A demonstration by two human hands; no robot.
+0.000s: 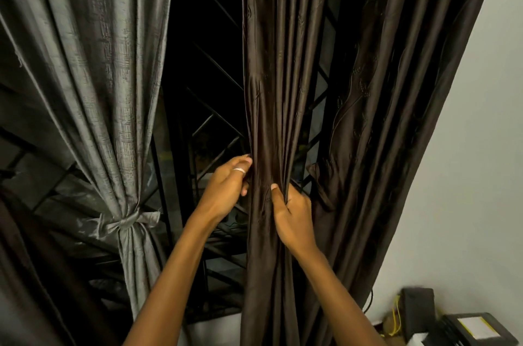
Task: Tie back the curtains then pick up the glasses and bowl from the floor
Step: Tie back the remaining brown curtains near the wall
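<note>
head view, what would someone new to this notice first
First, the two hands at centre: the left hand and right hand bunch the dark brown curtain into a column, fingers pinching its folds. Next, the grey curtain on the left, already gathered and knotted with a fabric tie. Between them shows a black window with a diagonal grille.

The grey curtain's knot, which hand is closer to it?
Left. The left hand grips the brown curtain's edge, up and right of the knot. The right hand grips folds farther right.
</note>
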